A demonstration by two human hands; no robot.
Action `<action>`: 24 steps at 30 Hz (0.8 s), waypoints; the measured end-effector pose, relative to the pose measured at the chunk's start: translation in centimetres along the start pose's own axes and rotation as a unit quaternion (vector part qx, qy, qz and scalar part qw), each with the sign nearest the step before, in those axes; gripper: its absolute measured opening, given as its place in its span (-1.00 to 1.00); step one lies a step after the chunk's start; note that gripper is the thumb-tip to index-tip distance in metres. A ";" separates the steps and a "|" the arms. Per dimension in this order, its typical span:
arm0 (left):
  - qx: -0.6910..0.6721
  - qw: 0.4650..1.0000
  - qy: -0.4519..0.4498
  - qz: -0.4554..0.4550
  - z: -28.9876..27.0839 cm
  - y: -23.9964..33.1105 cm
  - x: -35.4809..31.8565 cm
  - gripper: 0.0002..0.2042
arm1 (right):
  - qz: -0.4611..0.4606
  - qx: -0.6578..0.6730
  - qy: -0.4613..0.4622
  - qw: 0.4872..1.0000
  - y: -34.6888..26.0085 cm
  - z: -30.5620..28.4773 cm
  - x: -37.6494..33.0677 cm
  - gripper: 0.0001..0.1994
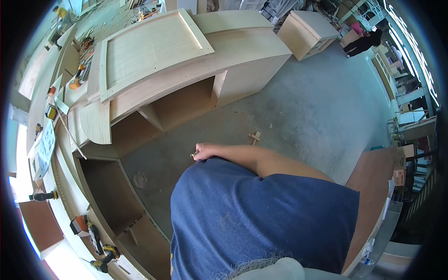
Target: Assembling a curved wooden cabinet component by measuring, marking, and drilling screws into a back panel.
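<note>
My right forearm crosses in front of my blue shirt, with my right hand [206,151] at its end, above the grey floor. Its fingers are closed, and a small brass-coloured bit shows at the fingertips, too small to name. No part of my left hand can be seen. Beyond the hand, a long curved plywood cabinet [252,49] with open compartments bends round from the far side to the left. A framed wooden panel [154,49] lies on its top.
Power drills [110,253] and a paper sheet [45,145] lie on the left counter [70,186]. Small wood scraps [255,137] lie on the floor. A separate wooden cabinet [310,32] stands far right. One person [364,44] is at upper right, another [61,16] at upper left.
</note>
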State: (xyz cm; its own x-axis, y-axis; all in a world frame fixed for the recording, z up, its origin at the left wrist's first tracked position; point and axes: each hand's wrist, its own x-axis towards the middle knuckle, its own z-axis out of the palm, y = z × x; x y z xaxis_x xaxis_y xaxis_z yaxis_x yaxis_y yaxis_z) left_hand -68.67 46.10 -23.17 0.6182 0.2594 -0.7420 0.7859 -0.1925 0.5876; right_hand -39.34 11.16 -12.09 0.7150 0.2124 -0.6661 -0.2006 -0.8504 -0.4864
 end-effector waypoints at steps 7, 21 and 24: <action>-0.047 0.999 0.013 -0.011 0.1 -1.0 -1.6 -0.50 | 0.026 0.033 -0.031 0.999 0.8 -1.7 -1.2 -0.30; -0.126 0.991 0.038 -0.031 0.0 -3.0 -5.5 -0.49 | -0.054 -0.090 -0.038 0.994 0.9 1.7 -1.3 -0.29; -0.127 0.991 0.032 -0.034 -0.5 -2.6 -5.8 -0.49 | -0.071 -0.104 0.002 0.992 1.1 2.2 0.0 -0.31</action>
State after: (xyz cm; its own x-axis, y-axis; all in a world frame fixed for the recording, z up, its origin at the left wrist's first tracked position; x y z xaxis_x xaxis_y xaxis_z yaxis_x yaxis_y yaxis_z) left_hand -74.33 45.61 -20.24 0.5550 0.3247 -0.7658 0.7932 0.0707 0.6048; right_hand -41.04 11.31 -13.83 0.7284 0.3365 -0.5968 0.0454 -0.8929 -0.4480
